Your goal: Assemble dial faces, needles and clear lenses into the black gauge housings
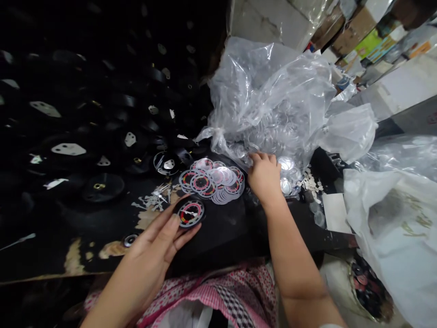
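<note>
My left hand (160,241) holds a small round black gauge (190,212) with a red, white and black dial face, fingers curled round its lower edge, resting on the black worktop (225,228). Just beyond lies a pile of round printed dial faces (213,181). My right hand (264,175) reaches into the mouth of a big clear plastic bag (269,100) full of clear round lens covers (286,175); its fingertips are bent down among them, and what they grip is hidden.
A large heap of black round gauge housings (85,127) fills the left and back. Small white pointer needles (155,198) lie scattered by the dials. More plastic bags (392,228) sit at the right, cardboard boxes (358,27) behind. A patterned pink cloth (232,291) covers my lap.
</note>
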